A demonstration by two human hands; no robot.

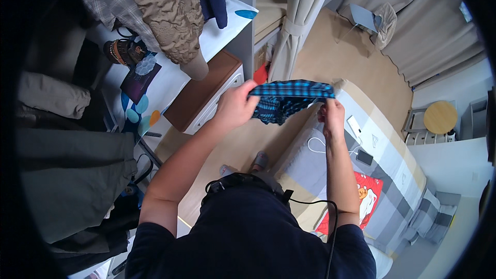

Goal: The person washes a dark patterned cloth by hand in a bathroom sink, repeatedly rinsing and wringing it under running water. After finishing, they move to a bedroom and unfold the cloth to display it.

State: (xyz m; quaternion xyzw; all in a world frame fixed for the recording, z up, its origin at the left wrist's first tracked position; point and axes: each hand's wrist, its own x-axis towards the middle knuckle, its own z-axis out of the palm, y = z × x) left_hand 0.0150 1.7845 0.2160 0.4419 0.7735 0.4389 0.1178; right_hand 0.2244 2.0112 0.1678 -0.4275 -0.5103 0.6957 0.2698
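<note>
A blue-and-black plaid garment (281, 94) hangs stretched between my two hands, in the air in front of me. Its upper edge forms a flat band, and gathered cloth bunches below it. My left hand (237, 104) pinches the left end of the band between thumb and fingers. At the other end, my right hand (331, 114) grips the corner with closed fingers. The bunched folds hide what kind of garment it is.
On the right stands a bed with a checked cover (398, 155), holding a phone (364, 157), a white cable and a red cushion (369, 196). A brown-topped cabinet (206, 93) is at left, near hanging clothes (165, 10). Farther off are a chair (364, 18) and curtains (439, 26).
</note>
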